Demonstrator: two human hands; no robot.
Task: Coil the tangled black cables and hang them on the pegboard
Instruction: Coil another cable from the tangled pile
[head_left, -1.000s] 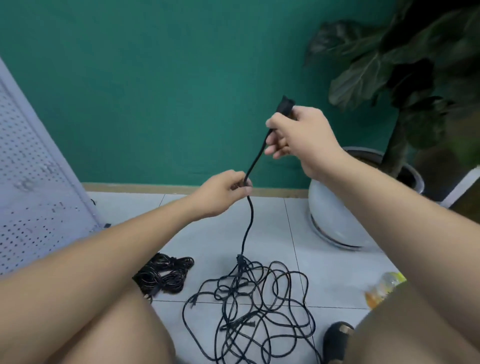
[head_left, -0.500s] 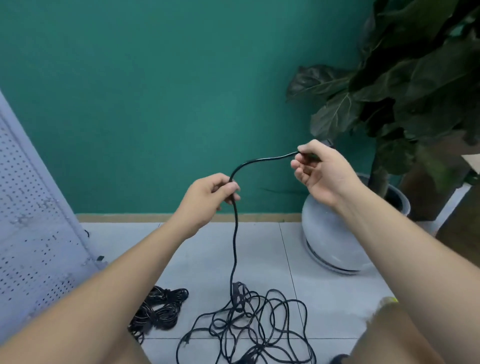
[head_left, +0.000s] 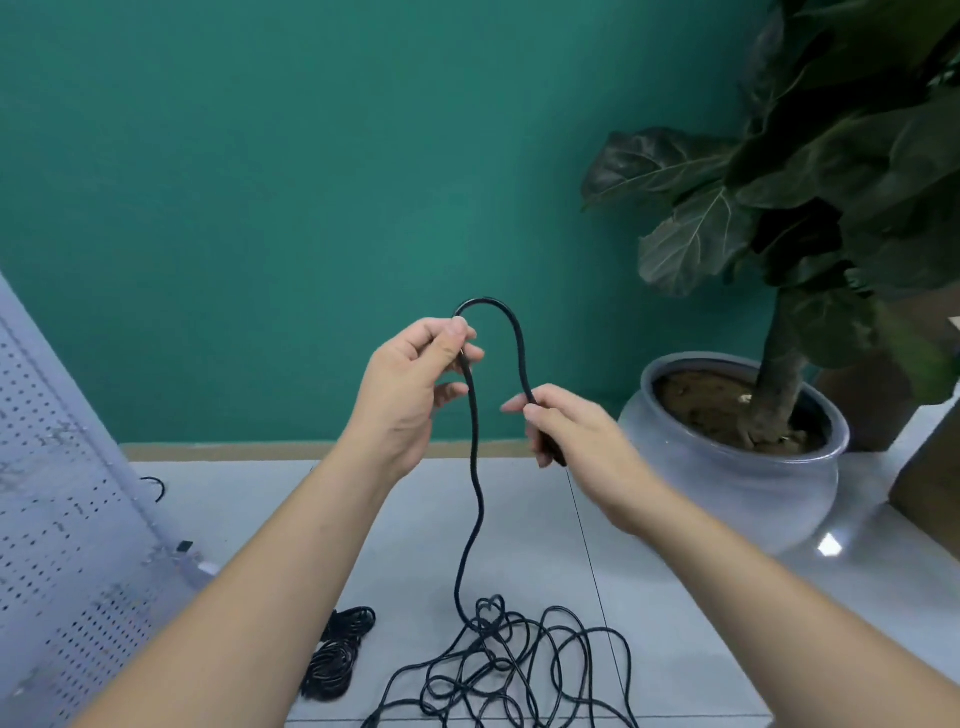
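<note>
Observer: Hands, placed against the round grey glazed pot?

Recorder: Both raised to the pot's left, in front of the teal wall. Left hand pinches the thin black cable between thumb and forefinger. Right hand, nearer the pot, has its fingers curled round the cable's thick dark end.

Observer: Cable run?

Recorder: Arches in a narrow upside-down U between the two hands. Below the left hand it hangs, wavy, down to a loose tangled heap of black cable on the pale floor tiles, left of the pot and nearer the camera.

Observer: Else?

Recorder: Small coiled black bundles lie farther left of the pot, near the heap but apart from it, partly behind the left forearm. White perforated pegboard stands slanted, farthest left from the pot. Dark broad-leaved plant grows from the pot's soil.
</note>
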